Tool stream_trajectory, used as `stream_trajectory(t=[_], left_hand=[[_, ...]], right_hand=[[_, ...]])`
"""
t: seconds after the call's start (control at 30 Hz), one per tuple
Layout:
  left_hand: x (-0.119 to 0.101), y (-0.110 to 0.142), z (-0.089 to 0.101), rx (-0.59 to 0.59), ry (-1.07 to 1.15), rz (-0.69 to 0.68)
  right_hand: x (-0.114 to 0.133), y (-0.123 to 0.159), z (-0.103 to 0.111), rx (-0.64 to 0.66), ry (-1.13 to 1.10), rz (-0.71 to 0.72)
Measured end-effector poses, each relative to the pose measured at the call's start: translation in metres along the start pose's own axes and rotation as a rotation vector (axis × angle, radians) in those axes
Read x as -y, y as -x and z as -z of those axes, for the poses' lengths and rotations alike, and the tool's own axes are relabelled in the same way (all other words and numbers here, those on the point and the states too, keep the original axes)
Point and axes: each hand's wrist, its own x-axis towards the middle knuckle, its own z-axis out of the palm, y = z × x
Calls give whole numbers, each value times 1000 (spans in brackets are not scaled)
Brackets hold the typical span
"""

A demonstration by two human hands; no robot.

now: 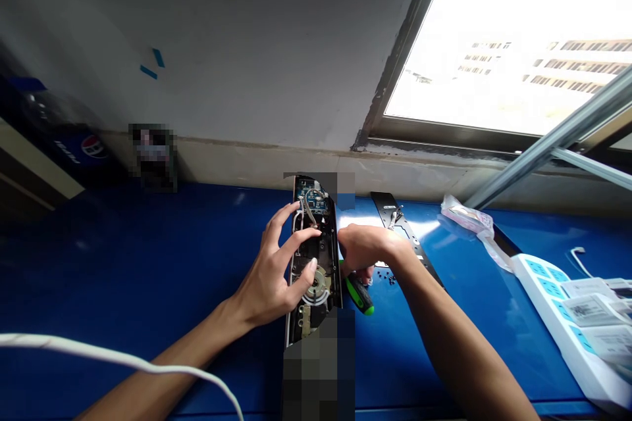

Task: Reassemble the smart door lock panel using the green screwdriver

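Smart door lock body (316,256), back cover off, held up on end over the blue worktop (148,263), roughly centre of my view. Exposed inside: a circuit board (311,200) at the top, a thin looped wire across it, and a round mechanism (316,287) lower down. Pixelated patches cover the ends, so I can't tell if it touches the worktop.

My left hand (269,276) grips the lock from the side, its fingertips (313,264) curled over the open back. My right hand (368,250) is clenched around a green-and-black screwdriver (359,296) just beside the lock (tip hidden, can't see where it lands).

Right of that, a black slotted metal plate (405,237) lies on the worktop, with small black screws (388,278) scattered near it. Further right: a crumpled plastic bag (467,218) and a white-and-blue power strip (553,316) with labelled white boxes (592,309) on it. A white cable (99,350) crosses above my left forearm.
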Motion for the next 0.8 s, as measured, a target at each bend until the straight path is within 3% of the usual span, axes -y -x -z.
stream_trajectory(t=[0.1,0.2,0.4,0.63,0.8], left_hand=[[0,0,0,-6,-4,-3],[-1,0,0,-16,-7,-9],[-3,0,0,-20,-13,-12],[-10,-4,2,-18,-58,-57],[-24,-22,0,5,-215,-62]], right_hand=[[-1,0,2,27,19,17],[-6,4,6,-24,78,45],[-21,30,17,-335,188,64],[-42,67,29,-544,179,13],[-54,84,31,-760,160,130]])
